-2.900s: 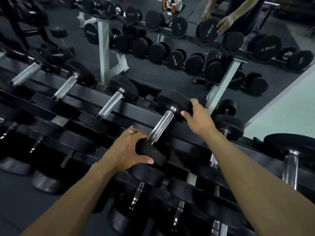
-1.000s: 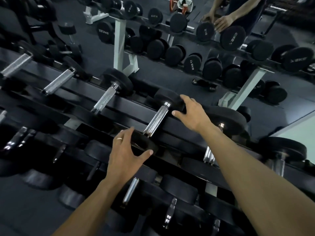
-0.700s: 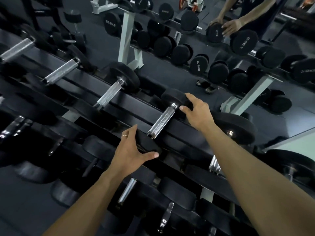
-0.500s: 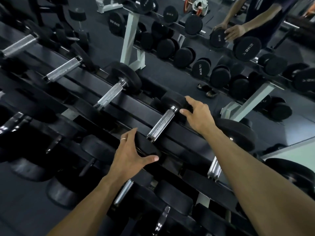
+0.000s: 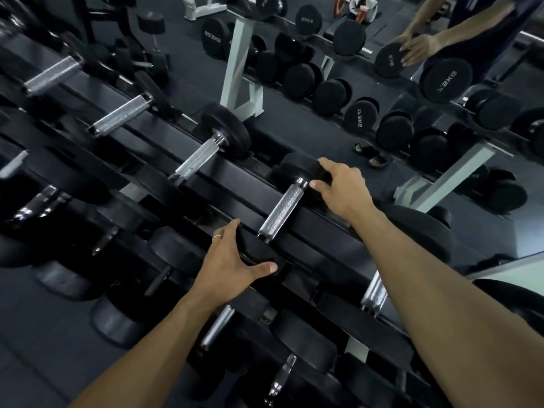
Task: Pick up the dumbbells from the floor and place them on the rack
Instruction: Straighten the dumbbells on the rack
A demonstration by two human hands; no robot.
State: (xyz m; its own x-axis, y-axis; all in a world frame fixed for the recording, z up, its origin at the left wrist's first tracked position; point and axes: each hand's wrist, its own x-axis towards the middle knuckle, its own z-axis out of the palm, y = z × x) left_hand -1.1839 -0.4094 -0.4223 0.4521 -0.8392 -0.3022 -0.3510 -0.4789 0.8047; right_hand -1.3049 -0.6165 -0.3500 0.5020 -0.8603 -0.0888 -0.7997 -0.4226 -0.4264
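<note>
A black dumbbell with a knurled chrome handle (image 5: 281, 213) lies across the top tier of the black rack (image 5: 235, 184). My left hand (image 5: 232, 266) rests flat on its near head, fingers straight and spread, thumb out to the right. My right hand (image 5: 343, 189) cups the far head, with the fingers curled over its edge and the thumb beside the handle's collar. The near head is mostly hidden under my left palm.
More dumbbells fill the top tier to the left (image 5: 203, 154) and a larger one to the right (image 5: 424, 231). Lower tiers hold several others (image 5: 217, 325). A mirror behind reflects the rack and a person's arms (image 5: 418, 48). Dark floor (image 5: 44, 348) lies at lower left.
My left hand has loosened from a grip on the near head to a flat, spread rest. My right hand stays on the far head. The dumbbell has stayed on the rack.
</note>
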